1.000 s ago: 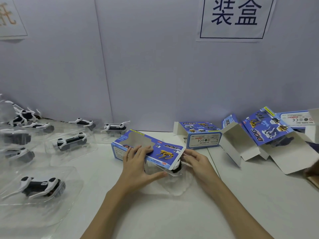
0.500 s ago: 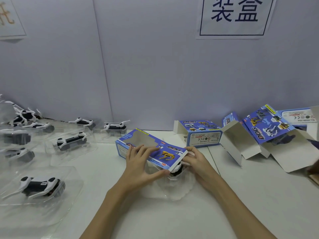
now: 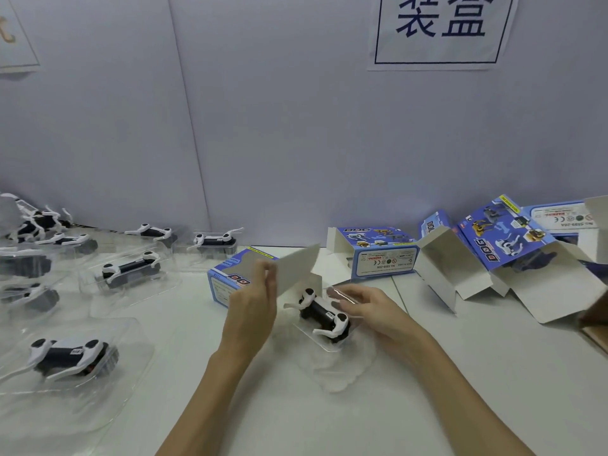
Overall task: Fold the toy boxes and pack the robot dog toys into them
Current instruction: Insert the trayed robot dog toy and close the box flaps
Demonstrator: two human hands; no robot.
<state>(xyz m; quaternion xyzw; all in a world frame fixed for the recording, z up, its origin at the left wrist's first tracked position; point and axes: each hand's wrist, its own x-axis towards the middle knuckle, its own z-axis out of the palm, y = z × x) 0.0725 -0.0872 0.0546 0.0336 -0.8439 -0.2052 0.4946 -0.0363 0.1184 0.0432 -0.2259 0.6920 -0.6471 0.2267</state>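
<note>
Head view, centre frame: my left hand (image 3: 251,311) pinches the box flap (image 3: 294,269) up, right hand (image 3: 371,307) grips the clear tray (image 3: 329,340) holding the robot dog (image 3: 324,315) at the box (image 3: 230,281) mouth. I'd keep the flap lifted, slide the tray in level so the edges don't snag

A single wide-angle camera worn on the person's head looks forward and down across the white counter (image 3: 427,373), close enough that both forearms enter from the bottom edge of the frame. The pale wall (image 3: 279,126) fills the upper half, its printed sign (image 3: 441,28) cropped at top right; straight lines bow toward the edges.
</note>
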